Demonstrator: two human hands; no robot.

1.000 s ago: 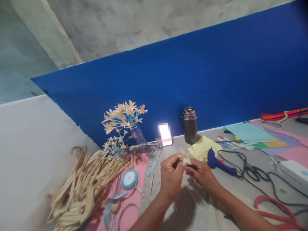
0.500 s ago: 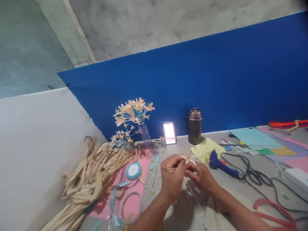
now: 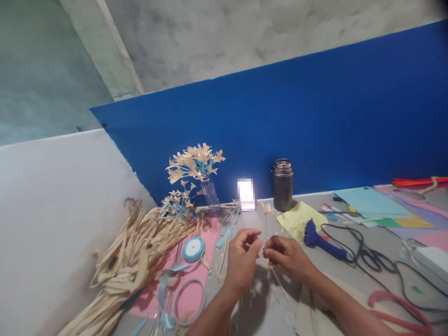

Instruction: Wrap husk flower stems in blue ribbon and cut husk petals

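Observation:
My left hand [image 3: 243, 259] and my right hand [image 3: 285, 255] meet over the grey table [image 3: 367, 275], fingertips pinched on the thin stem of a small cream leaf flower [image 3: 266, 208]. The flower stands upright above my fingers, its stick running down between both hands. A blue glue gun [image 3: 320, 240] lies just right of my right hand. A roll of light blue ribbon [image 3: 193, 248] sits on a pink sheet [image 3: 196, 294] to the left of my left hand.
A bundle of dried leaf strips [image 3: 129, 261] fills the left side. A vase of finished flowers [image 3: 196, 165] and a dark jar [image 3: 283, 184] stand by the blue board [image 3: 315, 126]. Coloured paper sheets [image 3: 381, 205], black cables [image 3: 371, 256] and red scissors [image 3: 402, 308] lie right.
The flower was held low between my fingertips; now it stands upright above them on its stem. My hands have dropped slightly and the view has shifted left.

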